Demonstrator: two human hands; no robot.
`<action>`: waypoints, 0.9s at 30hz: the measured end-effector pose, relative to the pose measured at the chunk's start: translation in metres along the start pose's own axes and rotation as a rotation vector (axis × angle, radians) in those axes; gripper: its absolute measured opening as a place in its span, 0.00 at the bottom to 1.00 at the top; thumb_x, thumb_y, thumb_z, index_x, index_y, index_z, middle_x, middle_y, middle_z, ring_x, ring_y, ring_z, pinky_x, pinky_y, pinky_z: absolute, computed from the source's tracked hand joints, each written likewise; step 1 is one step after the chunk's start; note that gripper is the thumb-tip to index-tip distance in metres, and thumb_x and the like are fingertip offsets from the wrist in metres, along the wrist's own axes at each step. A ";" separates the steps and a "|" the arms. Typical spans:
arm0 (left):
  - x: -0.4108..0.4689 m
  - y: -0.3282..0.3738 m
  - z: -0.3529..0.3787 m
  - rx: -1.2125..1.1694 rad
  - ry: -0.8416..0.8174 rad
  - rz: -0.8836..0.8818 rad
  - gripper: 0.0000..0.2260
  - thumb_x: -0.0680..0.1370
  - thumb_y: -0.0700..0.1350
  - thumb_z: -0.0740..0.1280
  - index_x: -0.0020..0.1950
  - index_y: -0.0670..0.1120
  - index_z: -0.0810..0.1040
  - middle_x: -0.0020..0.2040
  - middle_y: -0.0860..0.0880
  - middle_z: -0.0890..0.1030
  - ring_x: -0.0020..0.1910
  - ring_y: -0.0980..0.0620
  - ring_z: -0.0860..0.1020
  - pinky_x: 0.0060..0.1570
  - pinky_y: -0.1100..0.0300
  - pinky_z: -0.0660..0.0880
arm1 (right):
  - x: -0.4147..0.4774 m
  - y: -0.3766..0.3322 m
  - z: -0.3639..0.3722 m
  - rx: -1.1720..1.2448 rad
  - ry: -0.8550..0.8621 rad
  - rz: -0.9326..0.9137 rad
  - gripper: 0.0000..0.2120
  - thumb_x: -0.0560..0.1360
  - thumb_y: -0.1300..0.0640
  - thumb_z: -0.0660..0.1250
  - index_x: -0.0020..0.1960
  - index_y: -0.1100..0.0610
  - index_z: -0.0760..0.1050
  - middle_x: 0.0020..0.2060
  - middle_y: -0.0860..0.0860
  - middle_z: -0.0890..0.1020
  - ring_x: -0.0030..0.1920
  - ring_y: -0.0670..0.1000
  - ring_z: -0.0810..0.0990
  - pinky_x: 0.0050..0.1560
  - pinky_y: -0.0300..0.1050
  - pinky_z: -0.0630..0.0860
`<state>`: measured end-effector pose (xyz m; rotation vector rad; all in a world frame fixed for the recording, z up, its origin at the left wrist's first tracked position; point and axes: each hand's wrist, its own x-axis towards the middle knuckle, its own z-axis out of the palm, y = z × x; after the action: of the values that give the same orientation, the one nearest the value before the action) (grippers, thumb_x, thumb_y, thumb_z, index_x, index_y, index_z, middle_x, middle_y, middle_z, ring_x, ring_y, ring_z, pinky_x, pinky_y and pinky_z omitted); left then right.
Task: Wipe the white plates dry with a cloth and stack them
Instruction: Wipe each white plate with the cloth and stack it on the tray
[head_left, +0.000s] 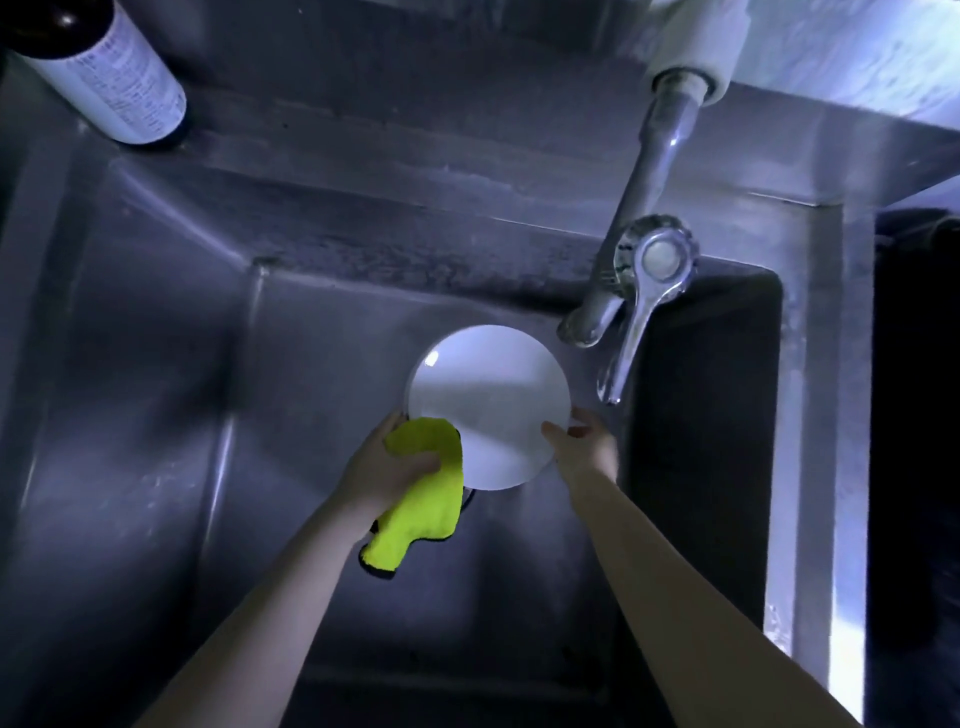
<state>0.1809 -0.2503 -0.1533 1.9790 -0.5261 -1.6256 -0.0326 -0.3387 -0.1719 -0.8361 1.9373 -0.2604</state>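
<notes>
Now: L hand (384, 462) grips yellow cloth (426, 499) on white plate (488, 400); R hand (587, 447) pinches rim, over sink (156, 364).

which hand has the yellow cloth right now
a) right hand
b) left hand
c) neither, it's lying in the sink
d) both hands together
b) The left hand grips the yellow cloth against the near-left edge of the white plate, while the right hand holds only the plate's right rim, with no cloth in it.
</notes>
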 end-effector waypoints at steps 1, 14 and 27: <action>0.001 -0.001 0.000 -0.024 -0.004 -0.008 0.17 0.71 0.32 0.70 0.50 0.54 0.79 0.39 0.56 0.84 0.38 0.56 0.83 0.35 0.65 0.77 | 0.001 0.001 0.000 0.054 -0.013 0.028 0.15 0.73 0.60 0.74 0.59 0.58 0.78 0.48 0.52 0.83 0.50 0.56 0.81 0.54 0.54 0.80; -0.026 0.009 -0.019 -0.070 -0.023 -0.059 0.18 0.68 0.39 0.73 0.58 0.45 0.79 0.46 0.49 0.85 0.48 0.50 0.83 0.44 0.57 0.79 | -0.027 -0.016 -0.018 0.336 -0.262 -0.007 0.08 0.78 0.66 0.66 0.48 0.54 0.71 0.45 0.53 0.81 0.42 0.57 0.81 0.37 0.53 0.83; -0.154 0.027 -0.030 0.083 0.427 0.515 0.37 0.71 0.36 0.72 0.76 0.53 0.62 0.66 0.65 0.68 0.63 0.74 0.67 0.61 0.76 0.64 | -0.167 -0.018 -0.098 0.368 -0.422 -0.310 0.22 0.78 0.69 0.63 0.54 0.44 0.83 0.51 0.51 0.85 0.51 0.55 0.84 0.44 0.58 0.84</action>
<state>0.1793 -0.1756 -0.0126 1.9575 -0.8519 -0.8562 -0.0588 -0.2594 0.0035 -0.8592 1.3131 -0.5591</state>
